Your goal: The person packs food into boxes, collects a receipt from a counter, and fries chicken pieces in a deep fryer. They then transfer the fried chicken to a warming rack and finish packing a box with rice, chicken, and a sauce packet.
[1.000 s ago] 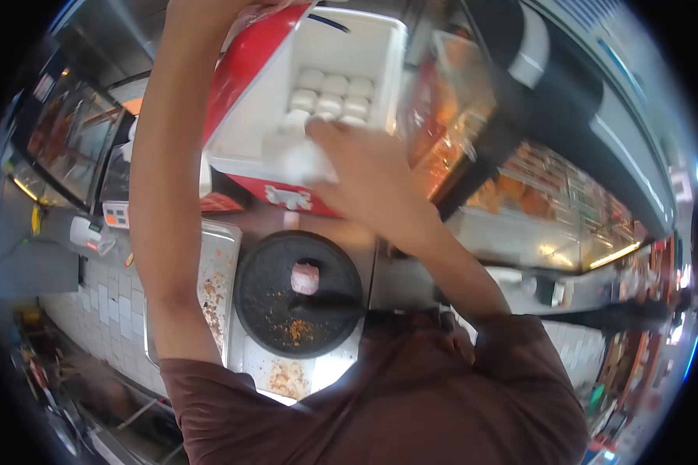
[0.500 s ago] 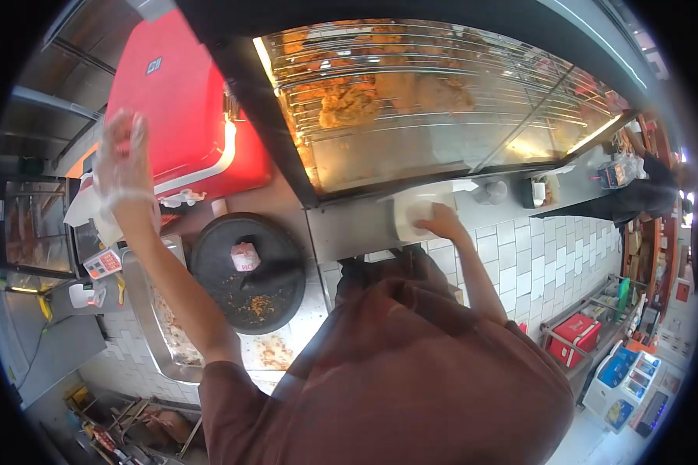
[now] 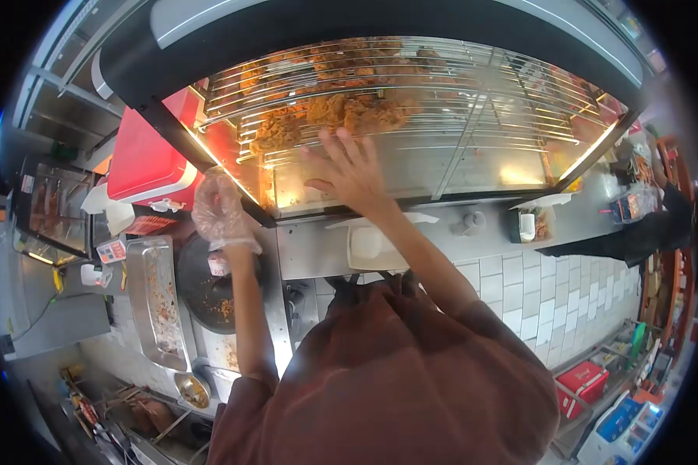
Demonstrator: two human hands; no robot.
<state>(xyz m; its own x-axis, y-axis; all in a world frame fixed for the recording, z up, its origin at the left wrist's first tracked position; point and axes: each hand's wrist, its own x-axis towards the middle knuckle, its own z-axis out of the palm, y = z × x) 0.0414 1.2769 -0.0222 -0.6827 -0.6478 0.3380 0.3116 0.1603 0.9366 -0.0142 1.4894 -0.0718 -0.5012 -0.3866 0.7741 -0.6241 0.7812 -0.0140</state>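
My right hand (image 3: 350, 172) is spread wide, holding nothing, at the front of the lit display case (image 3: 434, 186). Just beyond its fingertips, pieces of fried chicken (image 3: 326, 112) lie on the wire rack (image 3: 473, 124). Below my right forearm, an open white takeaway box (image 3: 374, 246) with a pale lump inside sits on the counter. My left hand (image 3: 223, 203) wears a loose clear plastic glove and is raised beside the case's left corner. The crumpled glove hides how its fingers are set. Under it stands a round black tray (image 3: 198, 291) bearing a small printed packet (image 3: 219, 265) and crumbs.
A red cooler box (image 3: 151, 167) stands left of the display case. A long metal pan (image 3: 186, 341) with crumbs lies at the left. A smaller box (image 3: 531, 223) and a clear cup (image 3: 469, 224) are on the right counter. A person in dark clothing (image 3: 644, 225) stands far right.
My right hand has left the white takeaway box and moved up to the display case, fingers spread. My gloved left hand has come from beside the red cooler box rightward to the case's corner.
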